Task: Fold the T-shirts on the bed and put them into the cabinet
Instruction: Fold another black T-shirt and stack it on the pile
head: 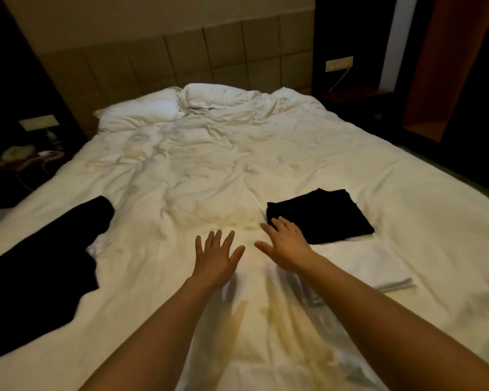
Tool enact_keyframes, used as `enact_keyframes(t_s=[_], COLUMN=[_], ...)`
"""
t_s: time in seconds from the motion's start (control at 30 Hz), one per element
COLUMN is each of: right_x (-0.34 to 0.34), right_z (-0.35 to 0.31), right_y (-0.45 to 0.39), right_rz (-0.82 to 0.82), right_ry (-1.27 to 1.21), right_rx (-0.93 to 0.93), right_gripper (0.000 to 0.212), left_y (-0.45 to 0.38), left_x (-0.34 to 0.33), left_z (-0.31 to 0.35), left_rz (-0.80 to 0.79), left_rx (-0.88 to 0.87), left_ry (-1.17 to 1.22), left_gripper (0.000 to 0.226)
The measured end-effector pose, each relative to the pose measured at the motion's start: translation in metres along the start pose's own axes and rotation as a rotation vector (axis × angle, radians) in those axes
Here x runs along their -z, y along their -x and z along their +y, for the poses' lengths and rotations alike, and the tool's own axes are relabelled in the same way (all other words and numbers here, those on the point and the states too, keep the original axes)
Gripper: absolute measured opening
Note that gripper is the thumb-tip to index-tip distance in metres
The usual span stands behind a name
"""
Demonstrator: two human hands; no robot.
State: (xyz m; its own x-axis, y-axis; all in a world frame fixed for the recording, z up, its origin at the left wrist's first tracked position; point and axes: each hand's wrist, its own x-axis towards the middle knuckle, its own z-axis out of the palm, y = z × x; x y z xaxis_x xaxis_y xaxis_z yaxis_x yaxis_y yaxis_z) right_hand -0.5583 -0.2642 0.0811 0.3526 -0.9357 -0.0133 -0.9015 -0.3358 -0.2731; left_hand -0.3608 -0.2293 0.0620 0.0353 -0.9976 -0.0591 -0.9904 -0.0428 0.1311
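A folded black T-shirt (322, 215) lies on the white bed (209, 170), right of centre. Just in front of it sits a folded white T-shirt (370, 263). An unfolded black garment (37, 258) sprawls over the bed's left edge. A white garment seems to lie spread flat under my arms, hard to tell from the sheet. My left hand (216, 256) is stretched out flat with fingers spread over the middle of the bed. My right hand (284, 242) is also flat and spread, its fingertips at the near left corner of the folded black T-shirt. Neither hand holds anything.
Rumpled pillows (141, 111) lie at the padded headboard (181, 60). A nightstand with small items (26, 156) stands at the left. At the right are a dark nightstand (353, 100) and an open wooden cabinet (441, 80).
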Motion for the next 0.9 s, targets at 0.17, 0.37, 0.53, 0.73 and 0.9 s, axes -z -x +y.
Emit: enact_keyframes(t_s=[0.17,0.37,0.53,0.73,0.9], right_x=[-0.013,-0.031,-0.057,-0.091,-0.114], right_z=[-0.08,-0.171,-0.24,-0.291,-0.313], right_y=[0.025,0.04,0.042,0.032,0.012], right_rz=[-0.036,-0.083,-0.087,-0.131,-0.132], right_ry=[-0.02,-0.022,0.029,0.114,0.098], right_rx=[0.135,0.279,0.413,0.504,0.495], right_gripper=[0.067,0.066,0.065,0.066,0.062], left_y=[0.065,0.131,0.165,0.182,0.173], left_x=[0.012,0.026,0.025,0.004,-0.014], left_z=[-0.058,-0.13,-0.197,-0.257,-0.293], left_rz=[0.005,0.061,0.113,0.174,0.219], left_rx=[0.065,0.165,0.266,0.36,0.398], left_ry=[-0.038,0.004,0.066,0.142,0.212], left_gripper=[0.065,0.061,0.061,0.059,0.057])
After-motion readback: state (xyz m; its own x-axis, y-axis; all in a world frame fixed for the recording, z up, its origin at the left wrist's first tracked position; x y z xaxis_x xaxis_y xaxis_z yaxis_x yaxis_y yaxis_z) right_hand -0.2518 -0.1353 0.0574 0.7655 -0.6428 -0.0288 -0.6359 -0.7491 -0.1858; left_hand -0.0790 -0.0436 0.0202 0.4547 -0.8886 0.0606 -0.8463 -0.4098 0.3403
